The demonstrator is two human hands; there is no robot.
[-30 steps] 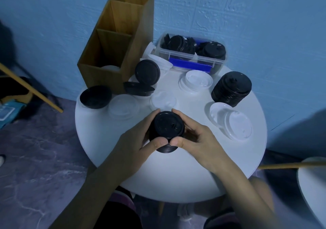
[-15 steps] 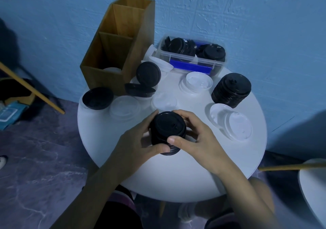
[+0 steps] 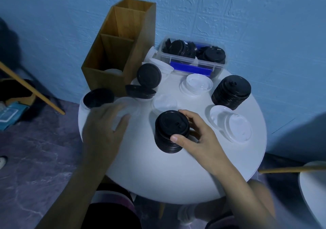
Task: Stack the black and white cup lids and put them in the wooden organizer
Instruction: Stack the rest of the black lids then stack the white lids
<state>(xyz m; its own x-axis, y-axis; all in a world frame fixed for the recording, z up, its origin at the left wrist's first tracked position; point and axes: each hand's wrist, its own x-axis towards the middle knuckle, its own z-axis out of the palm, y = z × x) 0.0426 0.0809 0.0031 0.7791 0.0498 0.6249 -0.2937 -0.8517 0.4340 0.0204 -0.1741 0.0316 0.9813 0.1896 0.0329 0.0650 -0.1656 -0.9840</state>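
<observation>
A stack of black lids (image 3: 170,131) stands in the middle of the round white table (image 3: 158,175), with my right hand (image 3: 197,137) gripping its side. My left hand (image 3: 105,124) hovers open and blurred over a clear lid (image 3: 128,108) at the table's left. A second black stack (image 3: 231,92) stands at the back right. Loose black lids (image 3: 98,98) (image 3: 149,75) and white lids (image 3: 195,86) (image 3: 236,126) lie around. The wooden organizer (image 3: 112,52) stands at the back left with white lids in its front compartment.
A clear plastic box (image 3: 192,59) with more black lids sits against the blue wall. A wooden chair leg (image 3: 31,89) slants at the left. Another white table (image 3: 314,193) edge shows at the lower right.
My left hand has let go of the black stack and moved left toward the clear lid. My right hand still holds the stack.
</observation>
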